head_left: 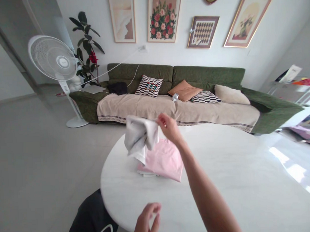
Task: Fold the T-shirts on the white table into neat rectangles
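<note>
My right hand point(169, 128) is stretched out over the table, its fingers pinching a corner of a light grey-white cloth point(139, 134). The cloth hangs crumpled to the left of that hand, with a paler flap trailing below it. Under and beside it, a folded pink cloth point(164, 158) lies on the white table point(220, 171), and edges of white fabric show beneath the pink one. Near the front edge, my left hand point(147, 223) holds nothing, its thumb and fingers apart and slightly curled.
Beyond the table stands a green sofa point(207, 75) with a beige cover and several cushions. A white standing fan point(62, 62) and a leafy plant point(87, 46) are at the left. A dark seat-like shape point(90, 219) sits by the table's lower left edge.
</note>
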Demonstrator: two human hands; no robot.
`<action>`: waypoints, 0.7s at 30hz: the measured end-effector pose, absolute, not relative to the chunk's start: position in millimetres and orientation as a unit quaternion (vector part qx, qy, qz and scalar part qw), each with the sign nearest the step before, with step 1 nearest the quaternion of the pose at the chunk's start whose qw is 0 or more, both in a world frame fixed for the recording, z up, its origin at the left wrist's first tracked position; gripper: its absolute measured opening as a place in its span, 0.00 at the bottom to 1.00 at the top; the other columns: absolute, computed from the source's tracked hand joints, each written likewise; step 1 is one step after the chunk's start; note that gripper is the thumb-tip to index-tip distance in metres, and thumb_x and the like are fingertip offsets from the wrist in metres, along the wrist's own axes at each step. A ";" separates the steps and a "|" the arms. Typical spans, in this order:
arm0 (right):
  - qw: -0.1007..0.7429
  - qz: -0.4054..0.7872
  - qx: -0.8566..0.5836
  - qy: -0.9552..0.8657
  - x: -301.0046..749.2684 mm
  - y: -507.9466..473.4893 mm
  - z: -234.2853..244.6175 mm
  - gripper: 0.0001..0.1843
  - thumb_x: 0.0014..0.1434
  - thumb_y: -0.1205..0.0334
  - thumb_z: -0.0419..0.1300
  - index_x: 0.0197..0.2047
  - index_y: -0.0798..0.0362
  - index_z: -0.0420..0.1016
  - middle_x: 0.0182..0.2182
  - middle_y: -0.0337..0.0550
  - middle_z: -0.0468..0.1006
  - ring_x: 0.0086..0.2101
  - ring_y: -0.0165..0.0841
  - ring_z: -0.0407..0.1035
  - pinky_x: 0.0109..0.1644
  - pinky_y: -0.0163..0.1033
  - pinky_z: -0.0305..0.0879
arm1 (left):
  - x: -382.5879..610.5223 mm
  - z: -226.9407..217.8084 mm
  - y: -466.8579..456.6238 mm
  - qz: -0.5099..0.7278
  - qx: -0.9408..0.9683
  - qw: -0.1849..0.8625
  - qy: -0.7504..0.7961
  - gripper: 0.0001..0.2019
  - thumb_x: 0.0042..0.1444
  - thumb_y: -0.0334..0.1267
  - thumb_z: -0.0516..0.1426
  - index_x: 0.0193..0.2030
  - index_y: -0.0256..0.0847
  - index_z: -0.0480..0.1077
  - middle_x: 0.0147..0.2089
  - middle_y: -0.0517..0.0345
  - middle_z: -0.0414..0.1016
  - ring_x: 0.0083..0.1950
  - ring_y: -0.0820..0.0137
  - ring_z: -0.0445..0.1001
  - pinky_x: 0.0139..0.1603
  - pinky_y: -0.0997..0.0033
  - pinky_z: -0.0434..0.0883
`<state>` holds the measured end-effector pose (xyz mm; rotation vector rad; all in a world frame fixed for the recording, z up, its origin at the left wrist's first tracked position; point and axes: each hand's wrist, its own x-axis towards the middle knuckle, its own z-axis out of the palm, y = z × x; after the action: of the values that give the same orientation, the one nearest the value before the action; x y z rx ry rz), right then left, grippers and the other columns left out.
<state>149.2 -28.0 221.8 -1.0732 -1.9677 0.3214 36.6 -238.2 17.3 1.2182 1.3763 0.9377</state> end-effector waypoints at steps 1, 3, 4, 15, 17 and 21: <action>0.463 0.078 -0.442 -0.764 169.2 -29.5 238.6 0.06 0.55 0.62 0.47 0.31 0.52 0.64 0.24 0.37 0.68 0.26 0.28 0.62 0.31 0.31 0.54 | 39.1 22.9 -220.5 0.423 0.561 0.433 0.565 0.13 0.55 0.43 0.52 0.46 0.44 0.67 0.49 0.52 0.69 0.51 0.63 0.66 0.53 0.62 0.65; 0.458 0.024 -0.457 -0.762 219.2 -41.0 254.7 0.04 0.53 0.63 0.49 0.29 0.51 0.63 0.22 0.35 0.66 0.24 0.27 0.61 0.28 0.31 0.53 | 44.5 34.1 -181.4 0.460 0.640 0.260 0.558 0.13 0.57 0.40 0.49 0.47 0.42 0.67 0.47 0.51 0.69 0.51 0.64 0.66 0.53 0.61 0.64; 0.432 0.002 -0.480 -0.764 245.1 -50.8 252.9 0.03 0.51 0.65 0.49 0.27 0.51 0.62 0.20 0.34 0.66 0.23 0.27 0.60 0.28 0.31 0.52 | 47.7 38.4 -160.8 0.457 0.662 0.194 0.562 0.13 0.58 0.38 0.48 0.46 0.41 0.67 0.46 0.50 0.70 0.50 0.65 0.67 0.53 0.62 0.64; 0.168 0.044 -0.715 -0.678 412.9 -186.6 89.7 0.08 0.55 0.57 0.46 0.26 0.48 0.58 0.19 0.36 0.69 0.21 0.32 0.64 0.25 0.34 0.53 | 42.9 39.5 -38.3 0.287 0.626 0.085 0.720 0.07 0.51 0.31 0.51 0.29 0.38 0.70 0.32 0.54 0.73 0.37 0.64 0.71 0.41 0.64 0.62; 0.184 0.034 -0.755 -0.628 429.6 -204.2 86.1 0.11 0.56 0.51 0.46 0.27 0.47 0.58 0.18 0.35 0.69 0.20 0.32 0.64 0.25 0.34 0.53 | 11.6 63.3 -41.0 0.332 0.577 0.046 0.745 0.10 0.55 0.33 0.47 0.36 0.36 0.69 0.36 0.49 0.72 0.39 0.62 0.70 0.40 0.63 0.62; 0.251 -0.024 -0.794 -0.554 432.3 -218.7 100.6 0.13 0.55 0.47 0.47 0.28 0.47 0.60 0.20 0.34 0.70 0.20 0.30 0.63 0.26 0.33 0.55 | -24.0 123.3 -48.1 0.593 0.494 -0.104 0.627 0.11 0.56 0.38 0.48 0.40 0.36 0.66 0.39 0.50 0.69 0.42 0.65 0.68 0.45 0.67 0.62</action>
<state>432.3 -218.7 100.6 -2.1602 -1.5070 -0.0646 -24.0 -48.1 123.3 1.6655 2.1123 1.9969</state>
